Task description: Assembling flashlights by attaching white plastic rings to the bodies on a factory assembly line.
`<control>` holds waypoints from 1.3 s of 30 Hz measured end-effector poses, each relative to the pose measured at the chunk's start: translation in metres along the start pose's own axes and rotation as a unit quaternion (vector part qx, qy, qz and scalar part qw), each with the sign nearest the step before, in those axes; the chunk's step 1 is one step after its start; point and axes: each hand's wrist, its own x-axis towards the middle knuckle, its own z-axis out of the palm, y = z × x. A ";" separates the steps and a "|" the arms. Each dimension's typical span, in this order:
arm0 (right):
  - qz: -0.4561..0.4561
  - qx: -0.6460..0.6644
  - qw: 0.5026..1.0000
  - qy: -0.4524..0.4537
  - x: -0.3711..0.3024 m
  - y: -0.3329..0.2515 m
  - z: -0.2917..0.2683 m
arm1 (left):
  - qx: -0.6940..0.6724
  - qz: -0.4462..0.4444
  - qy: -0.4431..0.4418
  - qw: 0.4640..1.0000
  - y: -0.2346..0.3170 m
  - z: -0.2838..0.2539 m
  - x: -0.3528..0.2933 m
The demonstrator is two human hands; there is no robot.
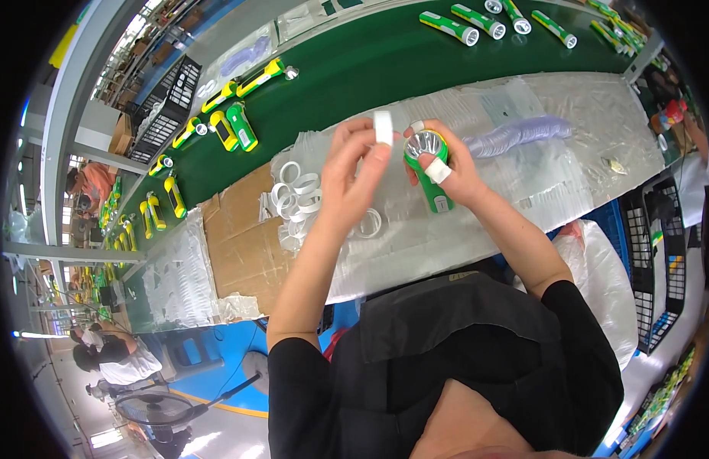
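Note:
My right hand grips a green flashlight upright, its shiny reflector head facing up; white tape wraps one finger. My left hand pinches a white ring at its fingertips, just left of the flashlight's head and slightly above it. Under both hands lies a pile of white rings on a clear plastic sheet covering the bench.
A green conveyor belt runs behind, carrying green and yellow flashlights. A stack of clear lenses lies to the right. Cardboard sits at left. Black wire baskets stand at right. Other workers sit far left.

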 end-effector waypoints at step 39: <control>0.040 -0.554 0.768 -0.320 0.053 -0.149 -0.019 | 0.024 -0.018 -0.128 0.991 0.039 0.029 0.008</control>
